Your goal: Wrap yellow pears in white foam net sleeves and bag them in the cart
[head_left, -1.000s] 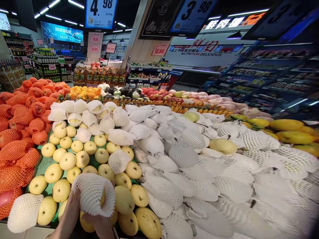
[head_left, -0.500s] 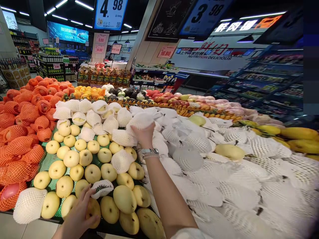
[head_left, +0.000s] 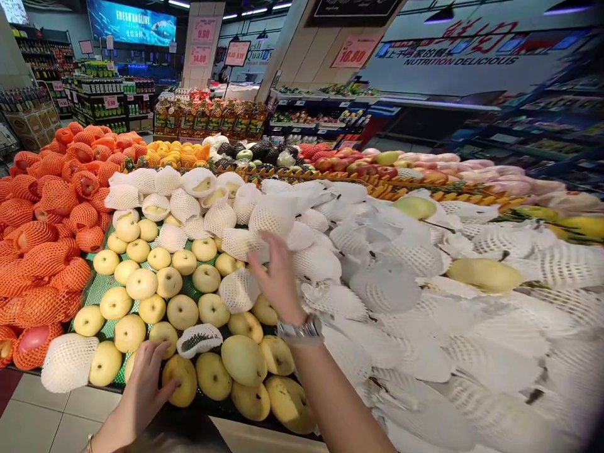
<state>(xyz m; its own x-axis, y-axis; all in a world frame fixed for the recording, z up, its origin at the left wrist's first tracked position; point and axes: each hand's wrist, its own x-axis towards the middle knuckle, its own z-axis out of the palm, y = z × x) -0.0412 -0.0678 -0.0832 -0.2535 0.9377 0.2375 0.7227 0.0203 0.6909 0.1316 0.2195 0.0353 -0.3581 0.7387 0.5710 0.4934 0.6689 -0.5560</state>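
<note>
My left hand (head_left: 146, 384) is at the tray's front edge, fingers spread, with the thumb over or against a yellow pear (head_left: 182, 382); I cannot tell if it touches. Beside it an empty-looking white foam net sleeve (head_left: 200, 340) lies on the bare pears. My right hand (head_left: 278, 277), slightly blurred, hovers open over the border between the bare pears and the sleeved ones. Just beyond its fingertips sits a pear in a white foam net (head_left: 271, 217). Another net-covered pear (head_left: 239, 290) lies left of the right wrist.
Fruit in orange nets (head_left: 51, 251) is heaped on the left. A broad pile of white-sleeved fruit (head_left: 448, 340) fills the right. Behind stand oranges (head_left: 177, 154), apples (head_left: 358, 167) and bottles of oil (head_left: 212, 119). Tiled floor (head_left: 38, 409) shows at lower left.
My right hand has let go of the white-netted pear at the back and drawn back toward me. My left hand has shifted slightly away from the foam sleeve. The view has tilted down.
</note>
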